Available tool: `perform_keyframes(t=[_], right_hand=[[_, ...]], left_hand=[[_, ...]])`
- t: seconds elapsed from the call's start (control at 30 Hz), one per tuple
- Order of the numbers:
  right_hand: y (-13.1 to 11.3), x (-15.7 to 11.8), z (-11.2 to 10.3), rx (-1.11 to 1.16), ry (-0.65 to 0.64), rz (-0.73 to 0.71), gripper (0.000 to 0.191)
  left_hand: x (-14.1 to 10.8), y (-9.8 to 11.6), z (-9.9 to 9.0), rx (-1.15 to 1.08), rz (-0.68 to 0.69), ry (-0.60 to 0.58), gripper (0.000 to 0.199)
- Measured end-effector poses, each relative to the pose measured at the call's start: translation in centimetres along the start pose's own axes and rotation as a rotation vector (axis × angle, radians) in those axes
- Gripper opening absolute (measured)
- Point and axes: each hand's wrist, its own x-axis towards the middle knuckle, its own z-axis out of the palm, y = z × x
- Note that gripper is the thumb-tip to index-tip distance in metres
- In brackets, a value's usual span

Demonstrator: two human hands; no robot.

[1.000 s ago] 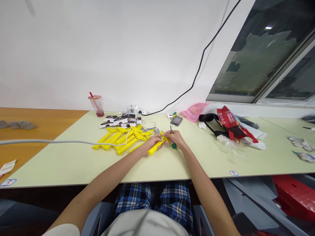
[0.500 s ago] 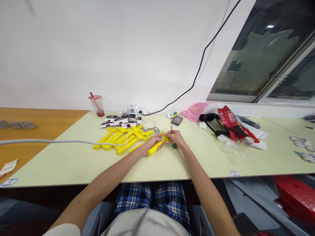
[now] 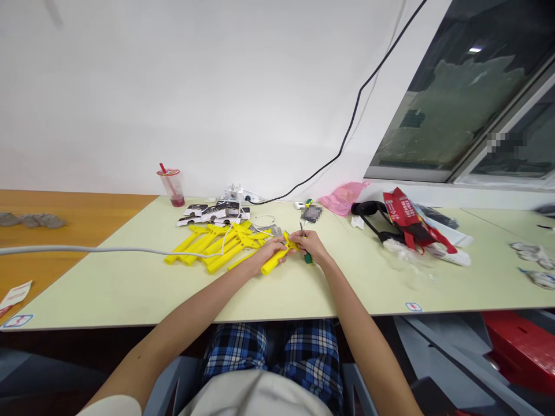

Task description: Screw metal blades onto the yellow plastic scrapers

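My left hand is closed around a yellow plastic scraper handle, its tube end toward me and its wider head up to the right. My right hand holds a screwdriver with a green and yellow grip, its metal shaft pointing away from me. The fingertips of that hand also meet the head of the yellow handle; what they pinch there is too small to make out. Left of my hands lies a pile of similar yellow handles. A small grey flat piece is just beyond my left fingers.
Small black-and-white boxes lie behind the pile, near a power strip and a cup. A white cable crosses the left side. A pink bag, headphones and a red package lie to the right.
Almost nothing differs. Both hands keep their hold on the yellow handle and the screwdriver; my right leg has shifted slightly to the right.
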Motion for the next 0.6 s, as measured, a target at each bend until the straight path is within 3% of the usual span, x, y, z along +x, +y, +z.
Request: perform_keyframes(t=[0.13,0.6], right_hand=[[-0.15,-0.04,0.08,0.012,-0.001,0.008,0.034],[0.18,0.16,-0.02,0.108,0.021,0.026,0.042]], left_hand=[[0.02,0.12,0.07,-0.001,-0.011,0.009,0.042],[-0.06,0.47,0.23,0.003,-0.029,0.004,0.043]])
